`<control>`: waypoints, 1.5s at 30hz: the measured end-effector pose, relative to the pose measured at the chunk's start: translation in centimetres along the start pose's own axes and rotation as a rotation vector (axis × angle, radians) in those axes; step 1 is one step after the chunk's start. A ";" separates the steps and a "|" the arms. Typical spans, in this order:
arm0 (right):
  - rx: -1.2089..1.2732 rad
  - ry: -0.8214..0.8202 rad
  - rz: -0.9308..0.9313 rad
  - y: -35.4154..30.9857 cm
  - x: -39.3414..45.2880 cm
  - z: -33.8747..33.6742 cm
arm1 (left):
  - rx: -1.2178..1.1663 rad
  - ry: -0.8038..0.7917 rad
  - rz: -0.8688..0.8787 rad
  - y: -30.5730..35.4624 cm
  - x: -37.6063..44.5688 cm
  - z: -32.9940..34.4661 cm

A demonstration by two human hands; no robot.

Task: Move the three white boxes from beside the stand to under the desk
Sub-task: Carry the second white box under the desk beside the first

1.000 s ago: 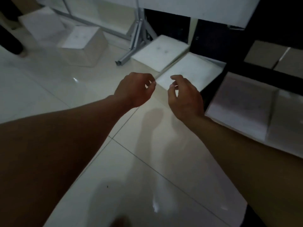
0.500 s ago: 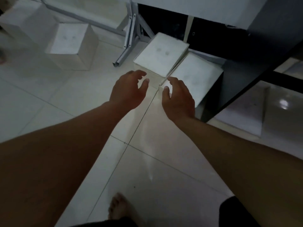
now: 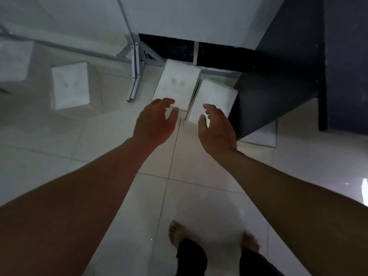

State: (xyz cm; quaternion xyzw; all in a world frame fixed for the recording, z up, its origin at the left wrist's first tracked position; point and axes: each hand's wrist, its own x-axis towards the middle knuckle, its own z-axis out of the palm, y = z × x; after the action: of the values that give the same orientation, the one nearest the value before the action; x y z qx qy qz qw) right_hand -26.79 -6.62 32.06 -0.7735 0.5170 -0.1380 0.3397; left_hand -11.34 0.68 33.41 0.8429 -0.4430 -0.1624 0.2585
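Observation:
Two white boxes stand side by side on the floor tiles between the grey metal stand (image 3: 135, 76) and the dark desk panel (image 3: 278, 76). The left box (image 3: 177, 84) has two faint marks on top; the right box (image 3: 214, 96) leans against it. My left hand (image 3: 154, 121) hovers over the near corner of the left box, fingers spread, holding nothing. My right hand (image 3: 217, 126) hovers over the near edge of the right box, also open and empty. A third white box (image 3: 69, 85) stands alone to the left of the stand.
Another white box (image 3: 14, 60) sits at the far left edge. A white board (image 3: 189, 16) rises above the stand. A flat white sheet (image 3: 260, 136) lies on the floor beneath the desk panel. My bare feet (image 3: 179, 234) stand on glossy tiles below.
The view has tilted further down and closer to the two boxes. Both hands have spread apart and moved forward over the boxes' near edges. My feet have come into view.

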 end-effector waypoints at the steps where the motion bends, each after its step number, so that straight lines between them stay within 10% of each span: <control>1: 0.011 0.001 0.020 -0.9 0.6 -0.4 | 0.001 -0.005 0.008 0.2 1.0 -0.8; 24: 0.250 -0.044 0.364 -5.6 22.4 3.2 | -0.059 -0.171 -0.160 -2.5 25.5 -0.8; 45: 0.303 0.139 0.450 7.0 36.4 22.8 | -0.162 -0.183 -0.084 -18.2 38.9 17.9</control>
State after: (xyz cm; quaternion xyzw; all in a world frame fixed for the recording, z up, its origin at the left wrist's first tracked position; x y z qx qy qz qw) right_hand -3.36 -32.08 5.72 -0.5684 0.6712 -0.1874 0.4373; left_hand 13.28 -28.29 6.53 0.8187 -0.4146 -0.2847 0.2772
